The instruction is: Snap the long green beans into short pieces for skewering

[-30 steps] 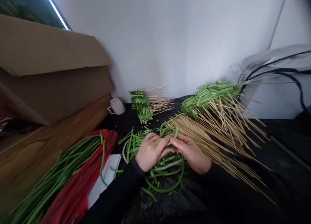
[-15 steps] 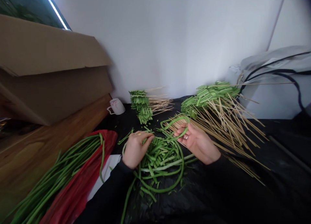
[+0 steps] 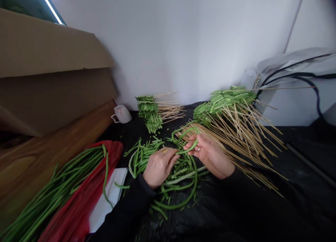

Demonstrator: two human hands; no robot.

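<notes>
A long green bean (image 3: 193, 146) runs between my two hands, its far part looping up and back behind the fingers. My right hand (image 3: 214, 156) pinches it between thumb and fingers, palm partly turned up. At the bean's end, my left hand (image 3: 161, 166) is closed with thumb and fingertips pressed together on it. Beneath the hands lies a heap of short cut bean pieces (image 3: 147, 154), with a few whole beans curled around it. Part of the heap is hidden by my left hand.
Skewered bean pieces (image 3: 149, 114) stand by the wall, with more skewered beans (image 3: 228, 102) farther right. Loose bamboo skewers (image 3: 225, 140) lie beside the heap. A red bag (image 3: 76, 200) of long beans, a white mug (image 3: 122, 114) and a cardboard box (image 3: 57, 95) are at left.
My left hand has moved right, from over the heap to the bean's end beside my right hand. My right hand still holds the bean. The view has shifted slightly.
</notes>
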